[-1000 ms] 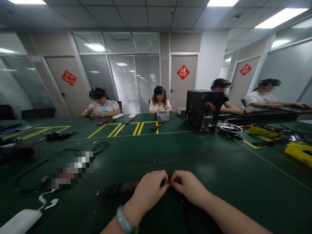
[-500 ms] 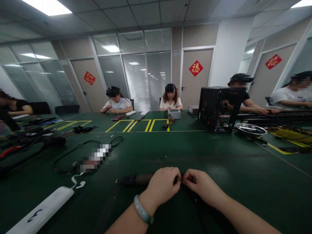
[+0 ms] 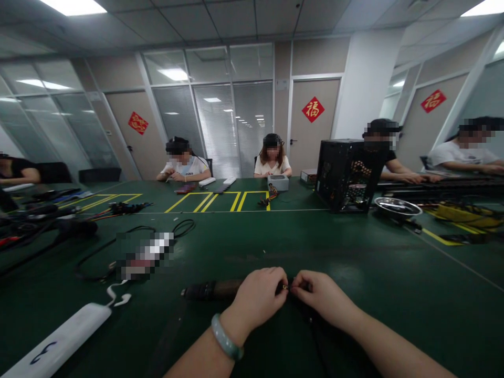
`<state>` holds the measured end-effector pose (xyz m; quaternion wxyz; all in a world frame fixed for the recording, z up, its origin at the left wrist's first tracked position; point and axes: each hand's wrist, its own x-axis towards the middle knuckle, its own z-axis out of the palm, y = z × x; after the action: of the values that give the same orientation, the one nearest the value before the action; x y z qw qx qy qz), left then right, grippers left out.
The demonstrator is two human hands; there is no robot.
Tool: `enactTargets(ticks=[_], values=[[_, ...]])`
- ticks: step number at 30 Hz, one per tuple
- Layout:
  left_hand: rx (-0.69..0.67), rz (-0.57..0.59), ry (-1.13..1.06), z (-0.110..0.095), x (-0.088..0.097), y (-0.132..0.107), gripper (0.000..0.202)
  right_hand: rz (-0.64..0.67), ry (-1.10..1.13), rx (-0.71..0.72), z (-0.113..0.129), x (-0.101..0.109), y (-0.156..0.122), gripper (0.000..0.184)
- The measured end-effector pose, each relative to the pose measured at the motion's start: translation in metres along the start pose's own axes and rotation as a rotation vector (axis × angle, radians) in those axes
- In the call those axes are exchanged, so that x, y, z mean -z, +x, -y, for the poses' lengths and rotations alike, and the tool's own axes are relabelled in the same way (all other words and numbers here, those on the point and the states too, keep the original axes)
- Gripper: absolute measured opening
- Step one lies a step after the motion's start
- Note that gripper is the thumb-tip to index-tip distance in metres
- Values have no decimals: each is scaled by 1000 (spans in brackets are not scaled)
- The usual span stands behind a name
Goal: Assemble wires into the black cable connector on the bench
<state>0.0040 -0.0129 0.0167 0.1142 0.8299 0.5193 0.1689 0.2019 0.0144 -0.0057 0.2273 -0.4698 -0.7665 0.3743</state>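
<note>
My two bare hands meet above a dark green table (image 3: 244, 236); take them as the centre of a dial, with twelve straight ahead of me. My left hand (image 3: 262, 291), a pale green bangle (image 3: 227, 337) at its wrist, is curled nearly closed, thumb and fingertips pinching a small dark piece (image 3: 285, 287) with a brass-coloured spot on its end. My right hand (image 3: 321, 294) comes in from four o'clock, fingers bent, thumb and forefinger pressed together right beside that piece; I cannot tell whether they grip it. At nine o'clock a dark cylindrical tool (image 3: 210, 290) lies on its side, metal tip pointing away from me to the left, its other end hidden behind my left hand. A thin black cable (image 3: 316, 341) runs towards six, dim against the tabletop. Further out, between eight and nine, is a long white bar (image 3: 59, 341) marked with a 3, and near ten a blurred-out object (image 3: 147, 257) with a loop of black cord (image 3: 88, 265). A small grey box (image 3: 277, 182) sits at twelve, in front of a seated person (image 3: 273, 160) wearing headgear. At one stands a black computer case (image 3: 344, 176), upright, and at two, just beside it, a shiny round metal dish (image 3: 397, 206).
</note>
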Motion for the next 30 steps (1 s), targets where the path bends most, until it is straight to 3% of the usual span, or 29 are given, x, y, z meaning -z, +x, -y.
enactTargets(ticks=[11,21,30], values=[[-28,1,-36,4,-4,1,9,19,15,-23,2,5,-1,12],[48,19,-73,6,-5,5,13,-36,-34,19,-6,1,0,9],[29,48,-44,6,-6,6,8,-82,-141,48,-4,-1,0,9]])
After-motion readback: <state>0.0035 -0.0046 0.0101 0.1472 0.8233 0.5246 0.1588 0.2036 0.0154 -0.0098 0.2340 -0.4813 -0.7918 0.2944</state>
